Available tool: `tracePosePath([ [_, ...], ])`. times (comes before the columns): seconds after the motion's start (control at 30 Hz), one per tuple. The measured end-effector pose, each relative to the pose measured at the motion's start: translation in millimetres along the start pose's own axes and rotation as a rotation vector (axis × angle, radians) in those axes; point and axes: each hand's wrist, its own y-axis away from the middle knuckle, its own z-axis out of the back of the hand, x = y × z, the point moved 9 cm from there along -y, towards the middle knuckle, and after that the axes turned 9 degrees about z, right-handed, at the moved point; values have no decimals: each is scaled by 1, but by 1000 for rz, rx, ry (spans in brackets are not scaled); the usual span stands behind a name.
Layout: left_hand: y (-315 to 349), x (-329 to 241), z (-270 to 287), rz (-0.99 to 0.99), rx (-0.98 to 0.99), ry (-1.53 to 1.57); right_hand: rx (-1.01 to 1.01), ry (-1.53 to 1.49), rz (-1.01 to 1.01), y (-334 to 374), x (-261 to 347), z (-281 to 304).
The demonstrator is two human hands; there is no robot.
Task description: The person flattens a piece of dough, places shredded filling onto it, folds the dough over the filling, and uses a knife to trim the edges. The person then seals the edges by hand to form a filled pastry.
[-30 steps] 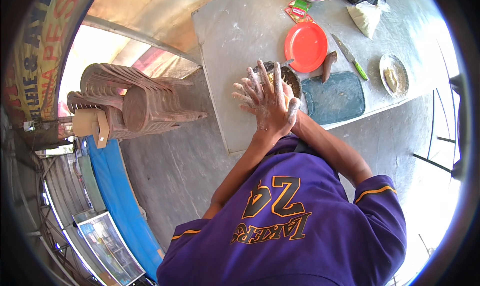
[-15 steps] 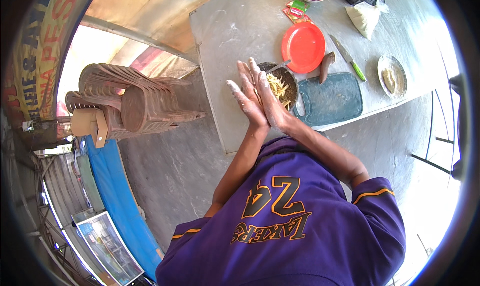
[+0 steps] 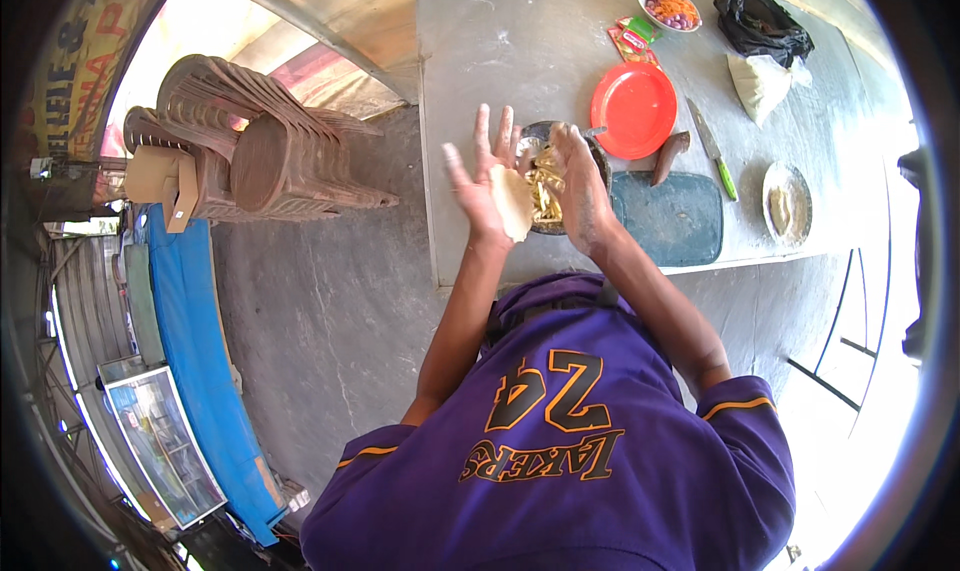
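My left hand point(image 3: 482, 181) is open, its fingers spread, and a flat pale round of dough point(image 3: 514, 206) lies against the palm. Facing it, a short gap away, is my right hand point(image 3: 582, 186); it is seen edge-on with the fingers stretched out, and nothing shows in it. White powder dusts the hands. Behind and between them stands a dark bowl point(image 3: 600, 157) holding yellowish strips point(image 3: 545, 193), partly hidden by my right hand. A spoon handle point(image 3: 597, 131) pokes out over its right rim.
Right of the bowl lie a dark green cutting board point(image 3: 670, 221), a brown curved object point(image 3: 670, 158), a red plate point(image 3: 634, 111) and a green-handled knife point(image 3: 712, 151). Farther off are a floury plate point(image 3: 788, 203), a white bag point(image 3: 757, 86) and a bowl of chopped vegetables point(image 3: 670, 8). Stacked chairs point(image 3: 280, 161) stand left.
My palms, pressed together before, have come apart and show the flat dough on the left one. The view has shifted, so the table sits farther right in the picture.
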Motion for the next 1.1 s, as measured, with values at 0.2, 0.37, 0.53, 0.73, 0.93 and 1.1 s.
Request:
tracePosePath([
  [0.2,33,0,-91,-399,76,-1503,466,-831,-121,18,-12,-54],
  [0.37,34,-35,-79,-310,2,-793,425,-943,-232,15,5,-49],
  [0.53,17,-27,-12,-195,-294,-318,305,-96,358,15,30,-46],
  [0.73,20,26,-1,92,34,60,410,913,769,49,25,-66],
  [0.93,23,17,5,220,34,426,376,654,401,20,4,-53],
  [1.1,17,-19,-27,-111,49,-609,136,-302,-55,-6,-12,-33],
])
